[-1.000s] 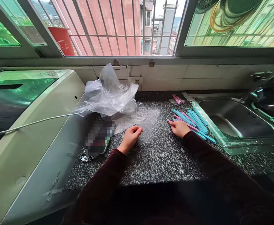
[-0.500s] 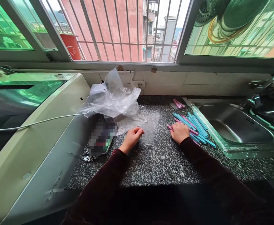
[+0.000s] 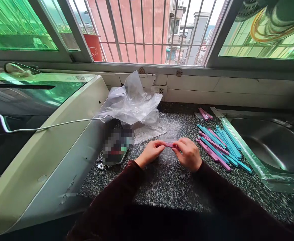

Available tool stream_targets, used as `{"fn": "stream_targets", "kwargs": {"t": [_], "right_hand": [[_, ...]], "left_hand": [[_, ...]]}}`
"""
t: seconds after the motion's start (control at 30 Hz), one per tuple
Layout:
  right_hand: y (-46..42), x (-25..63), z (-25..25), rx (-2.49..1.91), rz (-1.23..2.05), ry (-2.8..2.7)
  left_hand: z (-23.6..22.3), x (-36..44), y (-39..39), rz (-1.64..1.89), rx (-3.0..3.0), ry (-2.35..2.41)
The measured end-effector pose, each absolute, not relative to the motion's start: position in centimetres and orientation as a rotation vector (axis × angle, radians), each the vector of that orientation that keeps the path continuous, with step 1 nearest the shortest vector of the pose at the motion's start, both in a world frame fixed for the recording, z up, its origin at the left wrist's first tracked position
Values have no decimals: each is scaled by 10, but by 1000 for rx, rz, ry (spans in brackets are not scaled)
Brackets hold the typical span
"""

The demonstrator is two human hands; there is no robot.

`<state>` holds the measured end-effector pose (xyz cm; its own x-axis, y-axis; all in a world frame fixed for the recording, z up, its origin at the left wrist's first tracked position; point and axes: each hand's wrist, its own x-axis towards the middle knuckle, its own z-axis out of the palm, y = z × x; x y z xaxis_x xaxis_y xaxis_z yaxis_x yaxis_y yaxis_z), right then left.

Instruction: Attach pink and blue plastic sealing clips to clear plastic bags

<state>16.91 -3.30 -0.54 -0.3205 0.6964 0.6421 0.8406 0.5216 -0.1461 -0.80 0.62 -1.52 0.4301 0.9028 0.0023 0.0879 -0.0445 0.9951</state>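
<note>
Over the speckled counter (image 3: pixel 159 187), my left hand (image 3: pixel 152 152) and my right hand (image 3: pixel 188 154) meet, each pinching an end of one pink plastic stick, which looks like a bag sealing clip (image 3: pixel 169 145). The fingers cover much of it. Beneath them lies a small clear plastic bag (image 3: pixel 167 157), flat on the stone. To the right of my right hand is a loose pile of pink and blue clips (image 3: pixel 219 144). A smaller bunch of pink clips (image 3: pixel 205 114) lies farther back, by the sink.
A crumpled heap of clear plastic bags (image 3: pixel 134 103) sits at the back left. In front of it rests a phone (image 3: pixel 118 147), its screen blurred. A pale appliance (image 3: pixel 69 140) with a white cable (image 3: pixel 61 124) borders the left; a steel sink (image 3: pixel 260 167) borders the right.
My right hand has left the clip pile with a pink clip and come beside my left hand, which now grips it too. The view has shifted slightly left.
</note>
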Motion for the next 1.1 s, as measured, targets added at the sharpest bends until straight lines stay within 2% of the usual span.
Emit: {"fn": "stream_targets", "kwargs": {"t": [0.4,0.57,0.7,1.1], "right_hand": [[-32,165,-8,-1215,-317,-2005],[-30,185,-8,-1272,-108,-1886],[-31,186,-11,-1287,76,-1824],[-27,186,-16,-1255,169,-1765]], "left_hand": [[-15,-8,6,989,1490,1024],[-11,-20,14,1158,1334,1015],[-6,-21,13,1162,1350,1021],[-20,-21,12,1092,1263,906]]}}
